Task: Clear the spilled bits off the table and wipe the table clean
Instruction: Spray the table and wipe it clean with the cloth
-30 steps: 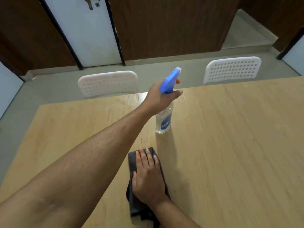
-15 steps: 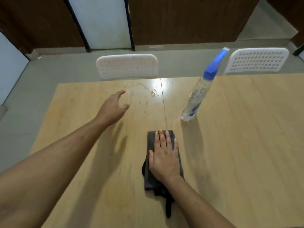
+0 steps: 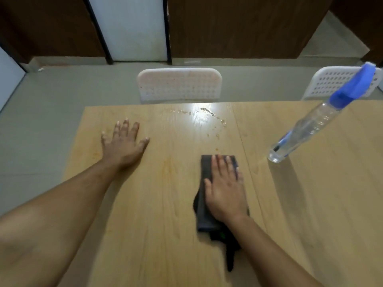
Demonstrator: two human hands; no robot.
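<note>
A: Head view, first note: our left hand [image 3: 124,145] no longer carries the clear plastic spray bottle with the blue trigger head [image 3: 310,125]. A second ago it held the bottle up over the middle of the pale wooden table [image 3: 145,235]; now the bottle stands on its own on the right side, and the hand lies flat on the left part of the table with fingers spread, grasping nothing.

B: And the right hand [image 3: 224,189]?

A: Unchanged in its job. It presses flat, fingers straight, on the folded dark grey cloth [image 3: 204,212], near the middle of the table. Slight blur on it, so we judge the cloth is on the move.

B: So spraying is over and wiping begins?

A: That is our reading. The wet streak with small brownish bits [image 3: 209,116] lies at the far edge, in the glare, beyond the cloth and apart from it. More faint yellowish marks [image 3: 96,155] sit near the left edge, just beside our left wrist.

B: Anything in the way?

A: Little. The bottle stands well right of the line from cloth to spill. Past the far edge are a white perforated plastic chair back [image 3: 179,84], speckled with stains, and a second white chair back [image 3: 331,83] at far right, behind the bottle's head. We judge a hard push could send bits off the far edge toward the chair.
</note>
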